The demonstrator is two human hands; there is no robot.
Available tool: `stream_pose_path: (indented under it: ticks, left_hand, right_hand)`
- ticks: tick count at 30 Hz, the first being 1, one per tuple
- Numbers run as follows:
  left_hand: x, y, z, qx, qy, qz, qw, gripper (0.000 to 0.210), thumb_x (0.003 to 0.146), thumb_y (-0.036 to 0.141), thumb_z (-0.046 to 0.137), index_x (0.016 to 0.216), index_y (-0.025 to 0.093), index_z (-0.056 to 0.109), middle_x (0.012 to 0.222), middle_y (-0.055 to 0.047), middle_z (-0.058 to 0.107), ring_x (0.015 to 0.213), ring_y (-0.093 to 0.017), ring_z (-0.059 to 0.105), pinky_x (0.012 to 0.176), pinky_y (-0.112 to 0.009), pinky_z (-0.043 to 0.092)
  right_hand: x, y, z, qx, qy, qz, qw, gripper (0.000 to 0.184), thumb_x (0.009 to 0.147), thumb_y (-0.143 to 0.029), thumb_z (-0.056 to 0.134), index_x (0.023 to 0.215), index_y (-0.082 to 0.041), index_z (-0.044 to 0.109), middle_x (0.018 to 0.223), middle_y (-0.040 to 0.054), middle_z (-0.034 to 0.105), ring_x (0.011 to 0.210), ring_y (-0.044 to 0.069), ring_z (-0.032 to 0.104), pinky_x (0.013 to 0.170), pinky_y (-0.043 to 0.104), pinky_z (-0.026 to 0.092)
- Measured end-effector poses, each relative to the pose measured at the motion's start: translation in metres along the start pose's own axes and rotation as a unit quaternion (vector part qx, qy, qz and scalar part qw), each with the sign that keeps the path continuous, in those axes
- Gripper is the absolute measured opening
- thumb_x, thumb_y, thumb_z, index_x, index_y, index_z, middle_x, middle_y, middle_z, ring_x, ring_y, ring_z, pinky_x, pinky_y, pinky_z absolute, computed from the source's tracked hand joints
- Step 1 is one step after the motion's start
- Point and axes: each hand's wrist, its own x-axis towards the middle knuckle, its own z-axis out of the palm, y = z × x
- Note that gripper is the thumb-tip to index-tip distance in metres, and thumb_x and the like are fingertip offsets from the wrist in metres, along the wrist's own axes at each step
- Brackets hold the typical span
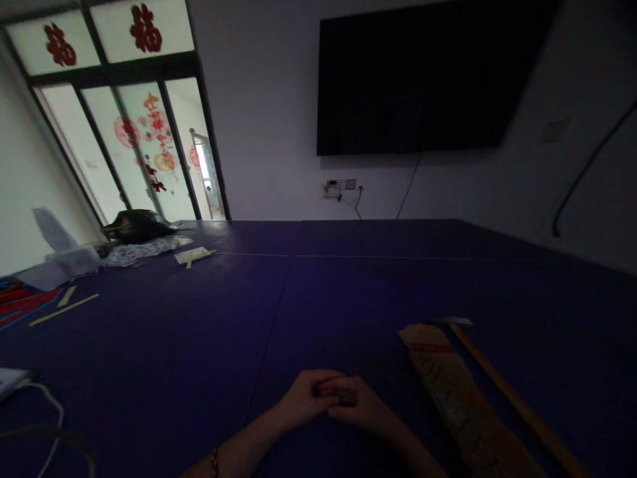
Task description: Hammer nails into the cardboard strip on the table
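Observation:
Low in the middle of the view, my left hand and my right hand meet above the purple tabletop. Their fingers are curled and touch each other. A dark patch shows between the fingers; whether it is a small object or only shadow, I cannot tell. To the right of my hands lies a long, flat brown paper packet with a red band near its far end. Beside it lies a long-handled tool with a wooden handle and a thin metal head, partly behind the packet.
At the left are a white device with a white cable, yellow strips, red material, a clear plastic box, a black bag and a small white pad. A wall screen hangs beyond the table.

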Motion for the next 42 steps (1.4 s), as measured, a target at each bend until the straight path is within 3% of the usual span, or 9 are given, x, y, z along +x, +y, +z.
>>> stream_pose_path:
  ticks: [42]
  left_hand:
    - [0.0013,0.0029,-0.0015,0.009,-0.022,-0.007,1.000,0.035,0.067,0.012,0.057,0.101,0.013,0.063,0.098,-0.006,0.066,0.092,-0.020,0.059,0.084,-0.031,0.043]
  right_hand:
    - [-0.0005,-0.0035,-0.0013,-0.008,-0.003,-0.001,1.000,0.032,0.061,-0.022,0.066,0.093,-0.018,0.069,0.098,0.0086,0.070,0.093,0.025,0.063,0.087,0.040,0.044]
